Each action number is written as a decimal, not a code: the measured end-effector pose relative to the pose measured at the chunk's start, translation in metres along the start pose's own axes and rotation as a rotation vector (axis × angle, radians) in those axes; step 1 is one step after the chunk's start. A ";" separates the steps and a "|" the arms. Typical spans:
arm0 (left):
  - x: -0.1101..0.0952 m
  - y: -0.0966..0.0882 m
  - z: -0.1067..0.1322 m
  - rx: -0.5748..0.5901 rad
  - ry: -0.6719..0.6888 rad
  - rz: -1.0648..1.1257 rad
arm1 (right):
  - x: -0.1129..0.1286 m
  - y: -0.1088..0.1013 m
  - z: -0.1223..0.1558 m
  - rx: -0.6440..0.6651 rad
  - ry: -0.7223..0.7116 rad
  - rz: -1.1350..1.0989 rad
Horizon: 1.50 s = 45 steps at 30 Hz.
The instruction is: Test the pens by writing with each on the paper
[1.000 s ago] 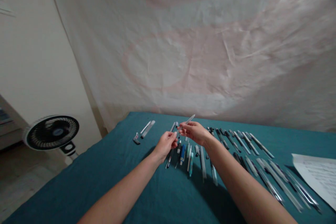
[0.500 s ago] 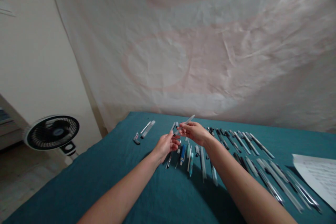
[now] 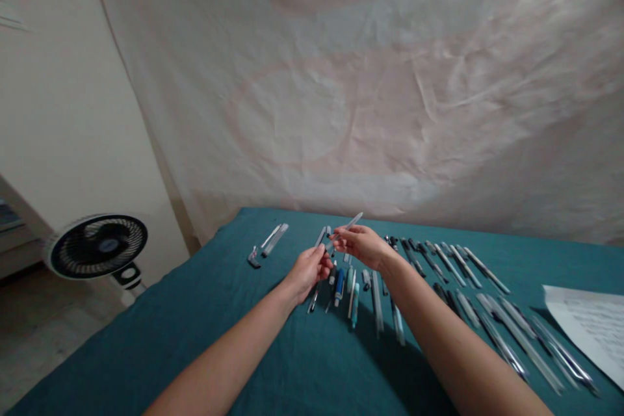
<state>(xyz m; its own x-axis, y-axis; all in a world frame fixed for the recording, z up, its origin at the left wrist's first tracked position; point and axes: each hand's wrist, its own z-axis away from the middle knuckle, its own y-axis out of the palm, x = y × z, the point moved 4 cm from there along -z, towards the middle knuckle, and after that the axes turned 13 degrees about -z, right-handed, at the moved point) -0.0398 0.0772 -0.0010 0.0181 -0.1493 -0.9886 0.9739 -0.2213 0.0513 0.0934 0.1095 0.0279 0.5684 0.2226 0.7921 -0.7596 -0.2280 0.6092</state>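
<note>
My right hand (image 3: 361, 244) pinches a clear pen barrel (image 3: 350, 223) that points up and away, held a little above the teal table (image 3: 205, 312). My left hand (image 3: 308, 268) is closed close beside it, fingertips at the barrel's near end, gripping something small I cannot make out. Right under both hands lies a cluster of loose pen parts (image 3: 348, 289), blue, teal and clear.
A long row of pens (image 3: 487, 312) stretches to the right across the cloth. A few separate pen pieces (image 3: 269, 244) lie at the far left. White printed paper (image 3: 592, 328) sits at the right edge. A floor fan (image 3: 97, 248) stands left of the table. A creased sheet hangs behind.
My left hand dipped slightly and came back up to the barrel's near end. My right hand and the barrel have stayed almost still.
</note>
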 end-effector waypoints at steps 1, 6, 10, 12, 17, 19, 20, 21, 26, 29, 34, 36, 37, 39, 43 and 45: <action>0.000 0.000 0.000 0.002 -0.002 0.005 | 0.000 0.000 0.000 0.003 0.000 -0.003; -0.001 0.000 -0.001 0.007 -0.008 0.035 | -0.001 -0.002 -0.002 0.007 0.000 0.001; -0.001 -0.001 -0.001 0.004 -0.008 0.029 | 0.002 -0.002 -0.001 -0.021 -0.018 0.015; -0.002 -0.001 -0.001 0.007 -0.006 0.004 | 0.003 -0.003 0.001 -0.040 -0.029 0.020; -0.004 -0.003 -0.001 0.031 0.000 -0.108 | 0.006 -0.003 0.003 -0.053 -0.030 0.039; -0.008 -0.006 0.000 0.046 0.000 -0.169 | 0.008 -0.004 0.002 -0.051 -0.030 0.039; -0.011 -0.009 0.001 0.053 0.000 -0.203 | 0.010 -0.005 0.001 -0.071 -0.048 0.026; -0.014 -0.012 0.001 0.062 0.000 -0.240 | 0.013 -0.008 0.001 -0.111 -0.082 0.003; -0.033 -0.042 0.000 0.079 -0.004 -0.435 | 0.033 -0.032 -0.002 -0.393 -0.318 -0.130; -0.038 -0.065 -0.002 0.016 -0.016 -0.519 | 0.037 -0.041 -0.005 -0.460 -0.359 -0.157; -0.042 -0.089 -0.002 -0.048 -0.053 -0.584 | 0.030 -0.037 -0.007 -0.409 -0.311 -0.131; -0.047 -0.091 0.002 -0.059 -0.046 -0.563 | 0.025 -0.031 -0.006 -0.354 -0.266 -0.099; -0.050 -0.091 0.003 -0.067 -0.036 -0.540 | 0.022 -0.027 -0.005 -0.323 -0.234 -0.080; -0.053 -0.088 0.008 -0.081 -0.010 -0.473 | 0.014 -0.019 -0.004 -0.261 -0.167 -0.040; -0.040 -0.068 0.019 -0.054 -0.001 -0.335 | -0.003 -0.001 -0.001 -0.155 -0.095 0.001; -0.028 -0.055 0.025 -0.027 -0.016 -0.300 | -0.010 0.008 0.000 -0.100 -0.095 -0.001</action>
<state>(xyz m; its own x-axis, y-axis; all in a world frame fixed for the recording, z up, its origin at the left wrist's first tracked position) -0.0999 0.0694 0.0273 -0.2743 -0.0968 -0.9568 0.9410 -0.2323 -0.2463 0.0819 0.1060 0.0248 0.5929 0.1312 0.7945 -0.7840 -0.1314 0.6067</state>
